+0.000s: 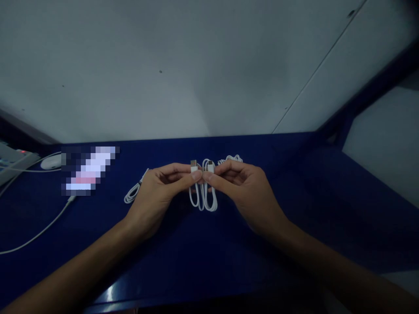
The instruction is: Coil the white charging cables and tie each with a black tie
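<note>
While 2 hands (149,198) (250,194) pinch it — white cable (211,203) | between them | above blue table (183,266)

I have a pale wall (163,87) behind a glossy blue table (196,261). On the left, my view shows a bright, pixelated object (91,168) I can't identify, a white cord (49,224) meeting its near end. Just beyond, a rounded white thing (50,162) lies near a pale box (9,163) with a red light (22,151).
</note>
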Motion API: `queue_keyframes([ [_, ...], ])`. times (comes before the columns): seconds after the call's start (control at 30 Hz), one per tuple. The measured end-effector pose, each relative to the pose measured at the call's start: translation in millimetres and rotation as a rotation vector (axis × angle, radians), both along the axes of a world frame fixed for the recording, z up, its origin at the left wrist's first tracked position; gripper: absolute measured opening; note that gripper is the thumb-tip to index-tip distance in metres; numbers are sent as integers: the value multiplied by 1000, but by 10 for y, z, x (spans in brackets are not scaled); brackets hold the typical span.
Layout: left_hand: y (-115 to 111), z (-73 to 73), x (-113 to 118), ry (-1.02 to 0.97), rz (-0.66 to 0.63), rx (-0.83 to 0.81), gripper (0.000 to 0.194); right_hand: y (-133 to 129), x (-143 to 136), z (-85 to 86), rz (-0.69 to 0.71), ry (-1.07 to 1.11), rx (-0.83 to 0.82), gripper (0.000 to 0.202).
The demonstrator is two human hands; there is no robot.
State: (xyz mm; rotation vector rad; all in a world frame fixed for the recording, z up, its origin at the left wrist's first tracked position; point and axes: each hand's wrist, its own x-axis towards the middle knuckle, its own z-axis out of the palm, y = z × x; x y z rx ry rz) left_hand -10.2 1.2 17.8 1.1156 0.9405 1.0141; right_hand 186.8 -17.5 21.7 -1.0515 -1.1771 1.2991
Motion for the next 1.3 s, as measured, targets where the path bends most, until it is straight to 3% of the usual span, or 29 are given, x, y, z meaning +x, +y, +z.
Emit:
queue_keyframes([
  [0.5,-4,56,15,37,-93,12,27,5,9,45,13,-66,30,17],
  [1.3,14,59,12,21,-134,69,27,31,17,20,45,-32,26,17],
])
